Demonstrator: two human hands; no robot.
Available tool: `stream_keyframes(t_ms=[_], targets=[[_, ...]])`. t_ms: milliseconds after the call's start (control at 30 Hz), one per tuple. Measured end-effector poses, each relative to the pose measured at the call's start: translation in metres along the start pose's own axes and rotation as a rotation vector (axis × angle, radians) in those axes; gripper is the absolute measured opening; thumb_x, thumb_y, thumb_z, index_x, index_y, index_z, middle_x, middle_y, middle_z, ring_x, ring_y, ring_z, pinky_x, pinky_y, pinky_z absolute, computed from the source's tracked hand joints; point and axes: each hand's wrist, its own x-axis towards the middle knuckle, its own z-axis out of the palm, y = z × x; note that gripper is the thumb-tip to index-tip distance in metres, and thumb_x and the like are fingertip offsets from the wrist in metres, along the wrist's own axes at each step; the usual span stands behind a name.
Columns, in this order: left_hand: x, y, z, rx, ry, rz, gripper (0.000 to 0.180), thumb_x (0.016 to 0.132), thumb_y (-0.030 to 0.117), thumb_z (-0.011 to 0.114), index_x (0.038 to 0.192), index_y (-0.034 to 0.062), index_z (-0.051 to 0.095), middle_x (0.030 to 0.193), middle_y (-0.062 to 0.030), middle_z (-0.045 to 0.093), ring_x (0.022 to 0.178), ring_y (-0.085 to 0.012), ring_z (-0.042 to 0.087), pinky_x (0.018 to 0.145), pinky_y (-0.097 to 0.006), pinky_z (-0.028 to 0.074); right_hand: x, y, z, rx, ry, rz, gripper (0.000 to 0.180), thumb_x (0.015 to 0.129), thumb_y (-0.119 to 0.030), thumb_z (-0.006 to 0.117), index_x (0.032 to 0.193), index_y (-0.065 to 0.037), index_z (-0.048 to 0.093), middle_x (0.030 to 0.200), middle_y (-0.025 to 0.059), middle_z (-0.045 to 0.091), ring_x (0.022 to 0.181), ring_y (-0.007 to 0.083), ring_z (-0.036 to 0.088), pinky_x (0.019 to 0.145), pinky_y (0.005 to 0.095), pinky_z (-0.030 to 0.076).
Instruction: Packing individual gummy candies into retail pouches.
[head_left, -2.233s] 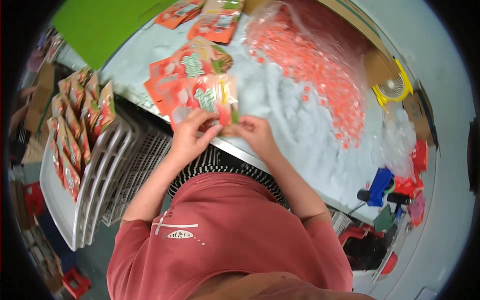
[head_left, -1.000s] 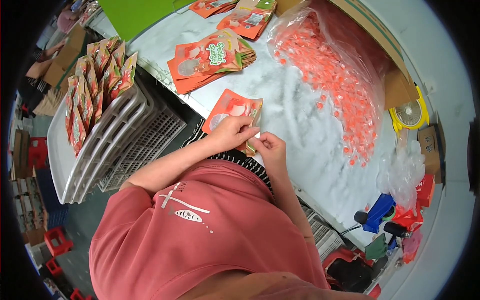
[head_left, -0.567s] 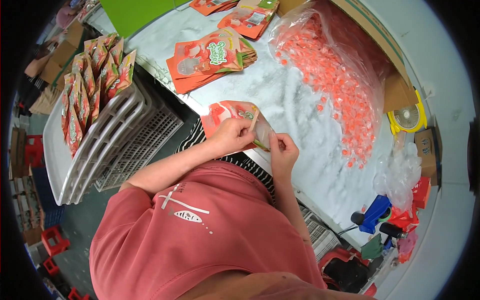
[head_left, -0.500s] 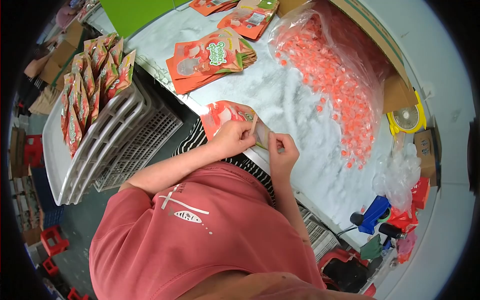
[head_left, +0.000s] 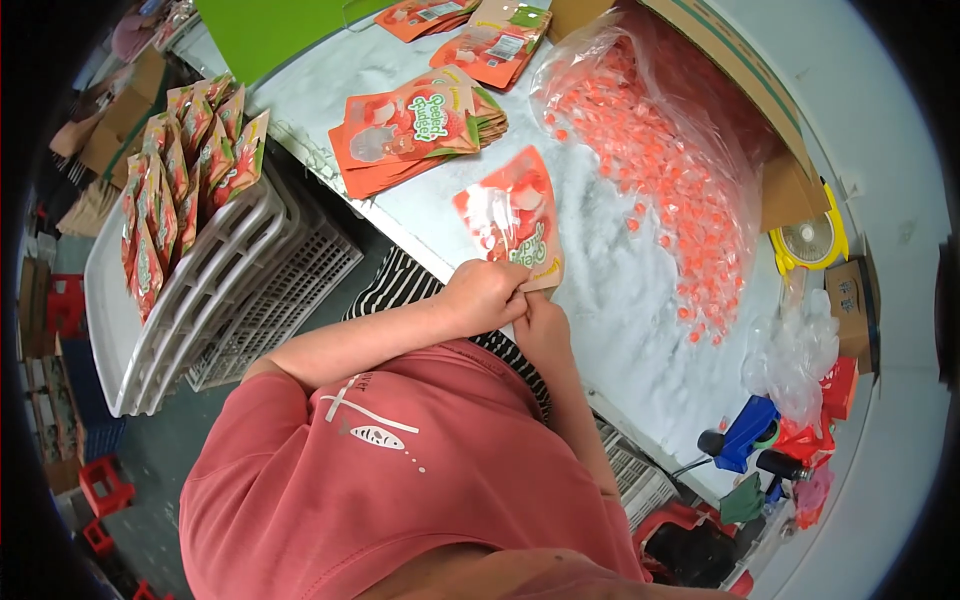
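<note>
— What are the fingers doing?

— Both sets are pinched together on the near edge of a flat orange-red plastic pouch with a clear window. The left hand grips its lower left corner, the right hand holds the lower edge just beside it, and the two hands touch, a little above the middle of the frame.

— Where does the pouch lie?

— Flat on the pale marbled surface, its far end pointing up the frame, close to the surface's near edge.

— What sits around it?

— Up and to the left, a fanned stack of matching orange pouches. More of them lie at the top edge. To the right, a large clear plastic bag of small orange-pink sweets spills across the surface, with loose sweets reaching down towards the right hand.

— And farther out?

— On the left, white slatted plastic crates carry filled pouches standing upright in rows. At the right rim stands a small yellow fan, and in the lower right a blue tape dispenser.
</note>
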Motion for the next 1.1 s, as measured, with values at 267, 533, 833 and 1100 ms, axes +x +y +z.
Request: stream_keyframes(t_ms=[267, 533, 833, 1100], targets=[[0.005, 0.011, -0.006, 0.032, -0.112, 0.041, 0.014, 0.076, 0.015, 0.063, 0.078, 0.0015, 0.061, 0.073, -0.0181, 0.065, 0.069, -0.0375, 0.066, 0.061, -0.047, 0.054, -0.006, -0.042, -0.060, 0.877, -0.349, 0.576, 0.027, 0.100, -0.015, 0.050, 0.124, -0.002, 0.051, 0.062, 0.0018, 0.056, 0.048, 0.0054, 0.045, 0.043, 0.0209, 0.030], [0.004, 0.020, 0.007, 0.043, -0.180, 0.134, 0.015, 0.077, 0.015, 0.064, 0.077, 0.0006, 0.060, 0.077, -0.0181, 0.066, 0.070, -0.0379, 0.066, 0.063, -0.047, 0.054, -0.028, -0.002, -0.031, 1.204, -0.046, 0.558, 0.035, 0.102, -0.013, 0.050, 0.133, 0.003, 0.051, 0.089, 0.0068, 0.065, 0.071, 0.0085, 0.057, 0.062, 0.0221, 0.044], [0.008, 0.029, -0.005, 0.124, -0.192, 0.135, 0.016, 0.077, 0.017, 0.062, 0.080, 0.0010, 0.064, 0.075, -0.0164, 0.067, 0.070, -0.0365, 0.067, 0.062, -0.048, 0.053, -0.022, -0.022, -0.026, 0.711, 0.193, 0.335, 0.027, 0.103, -0.008, 0.045, 0.124, 0.007, 0.057, 0.113, 0.0078, 0.064, 0.101, 0.0147, 0.060, 0.090, 0.0284, 0.047], [0.007, 0.045, -0.014, 0.099, -0.277, 0.182, 0.013, 0.075, 0.014, 0.062, 0.077, 0.0014, 0.060, 0.076, -0.0139, 0.065, 0.068, -0.0363, 0.065, 0.060, -0.048, 0.052, -0.007, -0.024, -0.027, 1.357, 0.118, 0.330, 0.036, 0.100, -0.005, 0.045, 0.134, 0.003, 0.049, 0.128, 0.0071, 0.057, 0.115, 0.0144, 0.054, 0.098, 0.0292, 0.044]])
